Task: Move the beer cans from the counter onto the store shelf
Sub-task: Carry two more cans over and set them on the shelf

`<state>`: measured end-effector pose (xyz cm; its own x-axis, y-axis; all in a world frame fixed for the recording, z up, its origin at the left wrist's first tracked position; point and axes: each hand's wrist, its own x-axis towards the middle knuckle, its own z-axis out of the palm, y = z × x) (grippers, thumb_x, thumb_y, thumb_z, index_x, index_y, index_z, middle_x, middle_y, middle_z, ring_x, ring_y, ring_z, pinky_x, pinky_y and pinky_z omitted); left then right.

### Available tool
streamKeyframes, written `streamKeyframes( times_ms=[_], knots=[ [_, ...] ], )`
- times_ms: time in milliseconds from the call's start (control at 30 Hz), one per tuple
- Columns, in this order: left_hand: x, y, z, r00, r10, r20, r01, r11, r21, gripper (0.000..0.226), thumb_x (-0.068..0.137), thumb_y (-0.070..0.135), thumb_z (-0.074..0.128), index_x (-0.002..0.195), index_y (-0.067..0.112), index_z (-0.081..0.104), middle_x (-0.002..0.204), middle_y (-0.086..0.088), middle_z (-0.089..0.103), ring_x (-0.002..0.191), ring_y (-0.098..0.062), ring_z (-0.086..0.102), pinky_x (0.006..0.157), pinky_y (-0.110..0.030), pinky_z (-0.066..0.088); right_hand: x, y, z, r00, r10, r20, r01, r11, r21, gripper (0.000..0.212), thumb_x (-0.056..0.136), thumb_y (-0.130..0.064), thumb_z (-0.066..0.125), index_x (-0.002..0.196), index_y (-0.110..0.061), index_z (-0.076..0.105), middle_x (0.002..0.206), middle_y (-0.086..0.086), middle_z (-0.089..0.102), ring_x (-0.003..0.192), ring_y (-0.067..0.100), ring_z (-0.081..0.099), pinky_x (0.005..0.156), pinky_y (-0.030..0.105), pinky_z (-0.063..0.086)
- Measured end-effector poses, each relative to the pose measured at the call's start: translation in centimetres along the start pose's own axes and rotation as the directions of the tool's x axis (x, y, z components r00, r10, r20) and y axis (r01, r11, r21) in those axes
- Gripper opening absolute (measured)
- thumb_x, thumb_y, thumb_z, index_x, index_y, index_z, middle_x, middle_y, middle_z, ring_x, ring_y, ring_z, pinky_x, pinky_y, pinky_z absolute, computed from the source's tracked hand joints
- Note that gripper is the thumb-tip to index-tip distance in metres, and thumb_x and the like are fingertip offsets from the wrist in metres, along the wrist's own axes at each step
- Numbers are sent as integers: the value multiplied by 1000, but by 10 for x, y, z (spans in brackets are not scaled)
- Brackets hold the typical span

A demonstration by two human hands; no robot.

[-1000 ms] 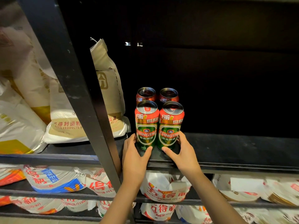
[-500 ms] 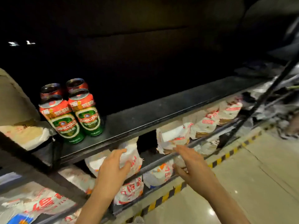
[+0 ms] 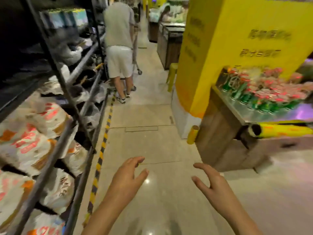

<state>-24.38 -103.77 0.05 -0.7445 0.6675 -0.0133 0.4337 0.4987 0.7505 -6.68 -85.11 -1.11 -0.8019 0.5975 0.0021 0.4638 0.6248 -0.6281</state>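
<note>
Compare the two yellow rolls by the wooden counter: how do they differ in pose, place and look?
The small yellow roll stands upright at the counter's corner, its tan end up. The long yellow roll lies on its side under the metal countertop, its dark open end facing the aisle, and it looks thicker and longer. Both are yellow and neither hand touches them.

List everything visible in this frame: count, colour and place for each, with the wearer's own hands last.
beer cans: many, count unclear from blur, green with red tops, on the counter at right
counter: one, wood-brown sides with a pale top, right
pillar: one, yellow, right of centre
rolls: two, yellow, by the counter
stool: one, yellow, beside the pillar
store shelf: one, black metal, left
sacks: several, white with red print, lower shelf levels
another person: one, grey top, white shorts, in the aisle
floor stripe: one, yellow-black, along the shelf
left hand: open, empty
right hand: open, empty
</note>
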Motion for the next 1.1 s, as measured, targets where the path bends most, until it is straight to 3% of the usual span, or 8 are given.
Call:
streamKeyframes(
  times_ms=[200,333,467,700,867,967,1033,1100],
  knots=[
    [43,82,107,913,224,341,-221,974,-49,35,88,35,60,122,34,51,114,28,48,111,3,49,95,-20,38,-55,89,-57,903,375,-208,-354,926,131,32,89,-43,56,120,-43,48,124,-26,50,95,2,51,83,20,36],
    [80,117,159,848,280,450,-294,955,-41,37,89,37,58,125,35,49,120,25,47,112,4,47,93,-15,35,-54,129,-75,843,476,-252,-435,878,202,30,89,-36,59,118,-39,51,118,-29,47,109,-3,48,83,9,32],
    [135,149,201,837,298,459,-307,950,-57,38,88,35,60,125,31,51,119,21,50,112,1,49,93,-17,37,-11,167,-98,834,490,-253,-447,870,210,31,90,-34,58,121,-34,52,115,-31,46,100,-3,50,80,-1,29],
    [250,207,254,868,264,420,-268,962,-50,38,89,34,58,127,30,50,124,16,51,113,-2,47,93,-19,37,114,213,-175,887,397,-236,-369,916,155,35,92,-40,53,127,-36,48,123,-26,46,114,0,47,93,20,39],
    [322,241,286,888,233,397,-224,972,-69,38,90,32,59,126,30,51,124,15,52,116,-4,48,92,-20,37,176,258,-218,883,410,-229,-380,910,165,35,93,-41,51,128,-40,46,123,-31,42,113,-7,39,96,18,36],
    [354,262,308,875,244,418,-233,969,-77,36,89,35,58,124,32,51,122,16,52,116,-1,48,89,-19,37,194,293,-231,875,445,-191,-415,893,174,32,92,-41,53,124,-41,48,123,-29,45,114,-6,41,94,15,33],
    [375,277,322,863,263,432,-255,964,-78,38,89,37,58,126,32,51,123,18,51,116,1,46,92,-19,37,207,314,-238,873,450,-186,-418,888,190,30,90,-36,59,118,-41,52,121,-24,52,111,-6,47,96,17,37],
    [396,292,335,856,280,434,-275,959,-77,40,89,38,57,128,33,49,124,21,50,118,3,45,96,-20,38,225,331,-248,870,437,-228,-397,896,200,32,86,-27,66,106,-47,51,110,-25,57,102,-7,53,88,11,41]
  ],
)
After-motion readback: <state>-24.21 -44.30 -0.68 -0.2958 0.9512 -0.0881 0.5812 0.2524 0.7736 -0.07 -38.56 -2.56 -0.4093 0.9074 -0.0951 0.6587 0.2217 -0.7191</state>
